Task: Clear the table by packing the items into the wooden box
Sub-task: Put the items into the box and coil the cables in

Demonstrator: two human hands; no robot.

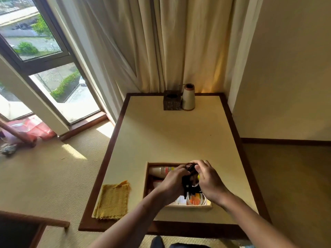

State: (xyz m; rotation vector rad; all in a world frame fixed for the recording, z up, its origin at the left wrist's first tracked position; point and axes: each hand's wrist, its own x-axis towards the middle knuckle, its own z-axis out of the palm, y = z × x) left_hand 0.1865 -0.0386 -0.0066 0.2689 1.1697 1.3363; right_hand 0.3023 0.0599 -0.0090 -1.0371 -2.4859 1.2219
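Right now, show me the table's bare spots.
Bare: table middle, from the wooden box back to the dark cube and vase; and right of the box. Crowded: inside it, under left hand and right hand gripping a black cord; yellow cloth fills the near-left corner.

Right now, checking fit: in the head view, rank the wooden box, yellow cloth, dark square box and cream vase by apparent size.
1. wooden box
2. yellow cloth
3. dark square box and cream vase: alike, and farther away, so unranked.

Pale wooden box, woven yellow cloth
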